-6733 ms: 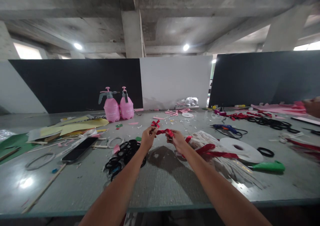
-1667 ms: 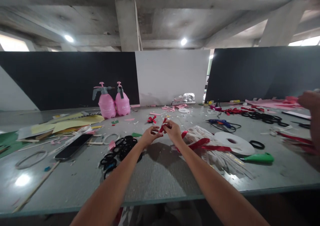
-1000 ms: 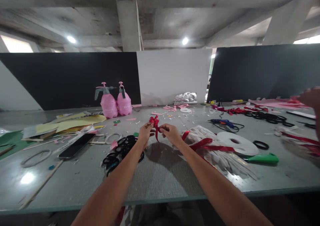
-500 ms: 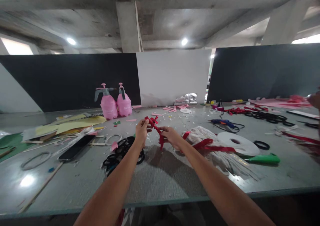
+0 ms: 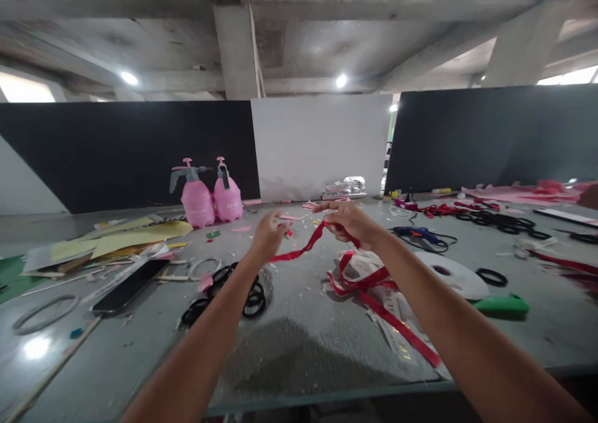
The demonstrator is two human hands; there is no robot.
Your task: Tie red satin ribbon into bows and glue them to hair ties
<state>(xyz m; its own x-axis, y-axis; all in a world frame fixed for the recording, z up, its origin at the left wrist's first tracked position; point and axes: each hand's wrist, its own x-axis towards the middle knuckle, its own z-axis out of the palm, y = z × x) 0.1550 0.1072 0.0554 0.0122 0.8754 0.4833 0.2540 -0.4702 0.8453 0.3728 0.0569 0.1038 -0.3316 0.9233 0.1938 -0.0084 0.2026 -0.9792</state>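
My left hand (image 5: 267, 236) is closed, with a bit of red showing at its fingertips. From below it a red ribbon (image 5: 304, 248) runs slackly across to my right hand (image 5: 350, 225). The right fingers pinch that ribbon, and the index finger points left. Whatever bow lies in the left hand is mostly hidden by its fingers. More red ribbon (image 5: 397, 325) lies looped and trailing on the table under my right forearm, over clear plastic packaging. Black hair ties (image 5: 255, 299) lie in a pile beside my left forearm.
Pink spray bottles (image 5: 197, 204) stand at the back left. A phone (image 5: 131, 286) and yellow paper (image 5: 144, 239) lie left. On the right are a white roll (image 5: 460, 280), a green-handled tool (image 5: 502, 306), a blue glue gun (image 5: 418, 235) and another person's hand (image 5: 589, 197).
My right hand has moved up and right, drawing the ribbon out between the hands. The bow seen earlier at my left fingers is now mostly hidden. Loose ribbon on the right has shifted toward the front.
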